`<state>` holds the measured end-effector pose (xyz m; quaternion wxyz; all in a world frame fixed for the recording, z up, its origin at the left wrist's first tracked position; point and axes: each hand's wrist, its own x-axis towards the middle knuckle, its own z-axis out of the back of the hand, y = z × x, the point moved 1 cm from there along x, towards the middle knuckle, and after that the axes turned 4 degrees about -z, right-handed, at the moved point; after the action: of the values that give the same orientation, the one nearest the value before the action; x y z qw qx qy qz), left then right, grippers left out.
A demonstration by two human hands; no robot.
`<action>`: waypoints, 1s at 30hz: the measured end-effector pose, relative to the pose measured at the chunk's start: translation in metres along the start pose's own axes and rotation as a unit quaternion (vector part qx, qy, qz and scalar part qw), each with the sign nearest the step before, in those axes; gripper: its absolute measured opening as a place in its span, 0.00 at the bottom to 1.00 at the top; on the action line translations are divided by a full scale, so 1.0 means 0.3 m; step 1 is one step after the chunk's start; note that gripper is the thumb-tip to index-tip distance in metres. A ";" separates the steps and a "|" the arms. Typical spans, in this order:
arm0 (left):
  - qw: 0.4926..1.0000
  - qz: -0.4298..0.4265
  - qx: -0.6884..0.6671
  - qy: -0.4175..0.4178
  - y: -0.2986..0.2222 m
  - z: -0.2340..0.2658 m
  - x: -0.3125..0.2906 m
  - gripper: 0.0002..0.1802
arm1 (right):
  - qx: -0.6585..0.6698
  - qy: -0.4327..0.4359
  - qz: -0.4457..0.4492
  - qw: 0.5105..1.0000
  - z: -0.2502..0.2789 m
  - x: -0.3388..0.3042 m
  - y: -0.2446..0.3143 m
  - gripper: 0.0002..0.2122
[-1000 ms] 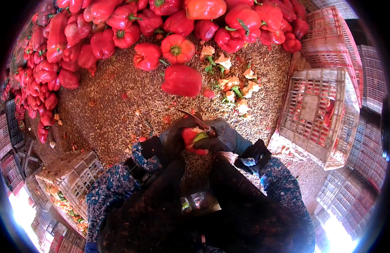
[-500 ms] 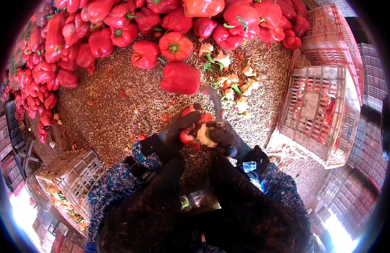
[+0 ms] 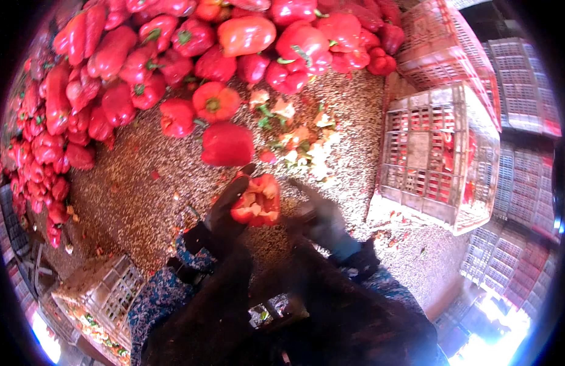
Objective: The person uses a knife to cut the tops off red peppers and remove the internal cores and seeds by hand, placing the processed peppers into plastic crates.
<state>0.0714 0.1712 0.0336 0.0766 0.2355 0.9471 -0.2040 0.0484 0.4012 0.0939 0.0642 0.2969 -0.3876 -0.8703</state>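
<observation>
My left hand [image 3: 224,210], in a dark glove, is wrapped round the left side of a red bell pepper [image 3: 271,189]. The pepper's cut top faces up, showing a hollow with pale ragged flesh inside. To the right of it, apart from the pepper, is my gloved right hand [image 3: 325,219], smeared by motion; whether its fingers hold anything cannot be made out. Just beyond my hands lies a whole red pepper [image 3: 227,144] on seed-strewn ground. Right of that is a small heap of pale pepper cores [image 3: 304,146] with green stems.
A large heap of red peppers [image 3: 118,104] spreads across the far side and left. A pale slatted crate [image 3: 417,147] holding red peppers stands at right, before a pink crate [image 3: 441,55]. Stacked crates [image 3: 517,183] line the right edge. Another crate [image 3: 102,293] with cores sits lower left.
My right hand has moved away from the pepper, and the pale core seen beside it no longer shows there. The pepper now appears hollow in my left hand. The whole view has shifted.
</observation>
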 end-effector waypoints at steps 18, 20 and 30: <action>0.593 -0.328 0.724 -0.131 -0.263 -0.051 0.040 0.28 | -0.265 -0.604 0.004 0.752 0.889 -0.477 -0.159 0.25; 0.417 -0.377 0.810 -0.168 -0.317 0.010 0.064 0.26 | -0.176 -0.604 -0.001 0.777 0.977 -0.533 -0.153 0.26; 0.725 -0.158 0.650 -0.166 -0.326 0.104 0.084 0.32 | 0.259 -0.047 -0.075 0.962 0.239 -0.089 -0.131 0.23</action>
<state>0.0043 0.0897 0.0335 0.0272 0.0373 0.5786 -0.8143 0.0341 0.4832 0.1158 -0.0983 0.2905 -0.5789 -0.7556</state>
